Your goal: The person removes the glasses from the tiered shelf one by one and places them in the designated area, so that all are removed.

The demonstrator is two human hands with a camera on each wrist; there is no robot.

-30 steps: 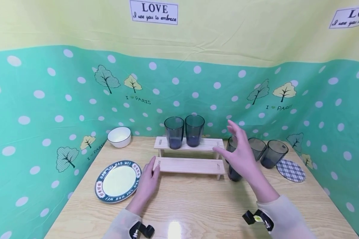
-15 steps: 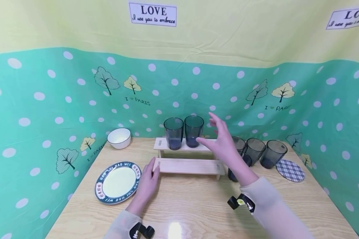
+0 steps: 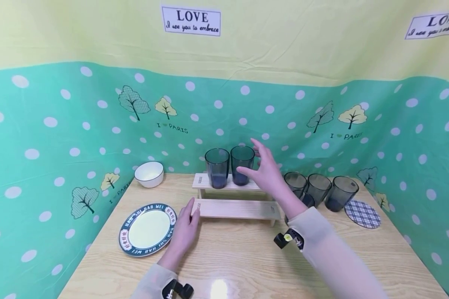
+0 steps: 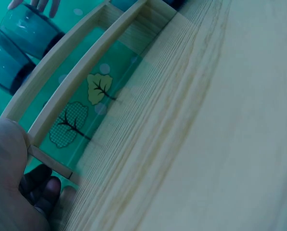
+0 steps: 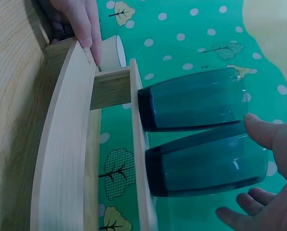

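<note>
- Head view: the right hand [image 3: 263,170] has swung left, from over the glasses on the table [image 3: 318,189] to the right-hand glass [image 3: 241,160] standing on the upper shelf [image 3: 202,180].
- Its thumb and fingers are spread wide and have hold of nothing: thumb in front of that glass, fingertips beside its rim. Whether the thumb touches, I can't tell.
- That seems to bring a grasp within reach, though none is made yet.
- Left hand [image 3: 185,228] stays put, fingers curled round the left end of the lower shelf [image 3: 235,209], probably steadying it.
- Just beyond the right thumb stands the left-hand glass [image 3: 218,168], nearly rim to rim with its neighbour, so thumb room looks tight.
- Right of those fingers is free air; the glasses on the table sit lower, one partly behind the sleeve [image 3: 318,234], a likely knock.
- Left of the left fingers, the plate [image 3: 124,232] limits sideways room.
</note>
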